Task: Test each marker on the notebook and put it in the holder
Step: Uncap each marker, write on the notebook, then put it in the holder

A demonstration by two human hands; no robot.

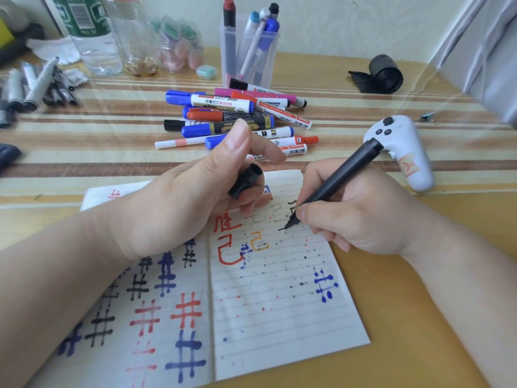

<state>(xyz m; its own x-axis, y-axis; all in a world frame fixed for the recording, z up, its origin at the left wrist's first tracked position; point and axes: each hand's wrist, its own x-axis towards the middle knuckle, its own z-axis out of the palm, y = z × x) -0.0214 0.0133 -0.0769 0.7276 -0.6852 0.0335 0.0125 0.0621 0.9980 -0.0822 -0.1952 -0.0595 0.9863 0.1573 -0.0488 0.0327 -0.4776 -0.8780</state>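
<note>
On the notebook [279,303], rt page, black marker [341,175] is gripped by rt hand [361,217], tip on paper; cap [246,180] is pinched in lt hand [190,197]. Short light stroke advised, w/ holder [249,51] well behind.

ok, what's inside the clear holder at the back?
Five markers stand in the holder: red cap, light blue cap, white cap, black cap, blue cap. Its base is partly hidden behind the marker pile; anything low there can't be seen.
</note>
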